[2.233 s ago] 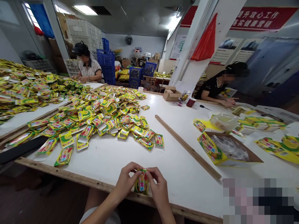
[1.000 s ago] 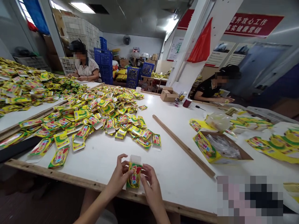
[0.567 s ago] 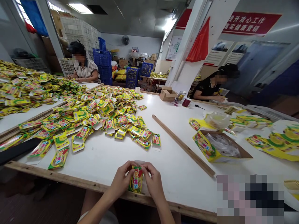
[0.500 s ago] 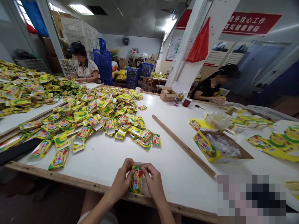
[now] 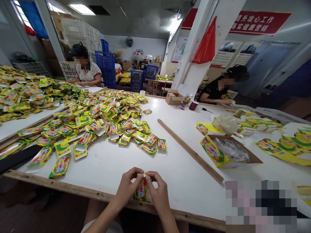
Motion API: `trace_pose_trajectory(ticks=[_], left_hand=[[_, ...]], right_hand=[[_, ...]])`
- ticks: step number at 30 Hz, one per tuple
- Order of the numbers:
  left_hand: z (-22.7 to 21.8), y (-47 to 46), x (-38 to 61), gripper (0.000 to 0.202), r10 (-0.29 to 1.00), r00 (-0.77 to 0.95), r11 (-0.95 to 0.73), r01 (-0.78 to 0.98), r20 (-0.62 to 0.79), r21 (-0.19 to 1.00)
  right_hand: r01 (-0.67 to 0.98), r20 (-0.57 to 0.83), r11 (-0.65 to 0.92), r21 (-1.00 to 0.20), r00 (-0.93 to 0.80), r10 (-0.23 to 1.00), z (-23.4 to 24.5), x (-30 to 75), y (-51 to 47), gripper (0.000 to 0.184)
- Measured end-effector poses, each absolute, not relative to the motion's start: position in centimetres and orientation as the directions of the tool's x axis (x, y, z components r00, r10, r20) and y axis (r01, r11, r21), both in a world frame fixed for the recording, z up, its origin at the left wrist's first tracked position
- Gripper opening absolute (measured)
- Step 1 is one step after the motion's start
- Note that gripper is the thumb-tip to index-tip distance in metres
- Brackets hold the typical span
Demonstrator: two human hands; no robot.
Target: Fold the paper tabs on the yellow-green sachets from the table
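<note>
Small yellow-green box (image 5: 140, 191) is at the near edge of the tabletop (image 5: 187, 181), printed face up, low end by the wooden edge strip (image 5: 97, 193). Change: a second ago its white end flap stood clear above the top; half a second ago just a thin white strip showed past the fingers; now nothing white stands up there. Reads as flap folded down, so that end is probably closed or close to it. Fully tucked? Can't tell, fingers cover the edge.

Left hand (image 5: 127, 187) pinches the top left corner, right hand (image 5: 157, 189) the top right, thumbs on the front, fingers behind. Both grasping the box, neither released.

Further out: loose box (image 5: 162, 146) at the near side of the big pile of boxes (image 5: 114, 113), wooden stick (image 5: 189, 150) lying slantwise to the right, then open carton (image 5: 213, 153) with clear plastic inside. Pile looks the same as a second ago.
</note>
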State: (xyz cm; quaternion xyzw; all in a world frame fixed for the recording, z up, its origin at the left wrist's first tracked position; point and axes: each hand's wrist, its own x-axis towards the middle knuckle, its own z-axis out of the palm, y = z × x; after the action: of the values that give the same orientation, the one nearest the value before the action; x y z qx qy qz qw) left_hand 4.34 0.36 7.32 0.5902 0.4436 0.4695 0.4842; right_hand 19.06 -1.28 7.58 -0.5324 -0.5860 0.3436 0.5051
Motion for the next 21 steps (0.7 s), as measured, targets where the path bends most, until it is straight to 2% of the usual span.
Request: trace_pose_trajectory(ticks=[5, 10, 21], left_hand=[[7.7, 0.9, 4.6, 0.018, 0.991, 0.099, -0.097, 0.052, 0.092, 0.994], [7.3, 1.1, 4.2, 0.019, 0.984, 0.153, -0.095, 0.038, 0.088, 0.995], [5.9, 0.8, 3.6, 0.011, 0.975, 0.16, -0.159, 0.004, 0.157, 0.987]], right_hand=[[0.282, 0.19, 0.155, -0.947, 0.098, 0.977, 8.2, 18.7, -0.7, 0.021], [0.293, 0.176, 0.149, -0.944, 0.065, 0.982, 8.3, 18.9, -0.4, 0.021], [0.142, 0.142, 0.135, -0.981, 0.041, 0.989, 6.4, 18.5, -1.6, 0.019]])
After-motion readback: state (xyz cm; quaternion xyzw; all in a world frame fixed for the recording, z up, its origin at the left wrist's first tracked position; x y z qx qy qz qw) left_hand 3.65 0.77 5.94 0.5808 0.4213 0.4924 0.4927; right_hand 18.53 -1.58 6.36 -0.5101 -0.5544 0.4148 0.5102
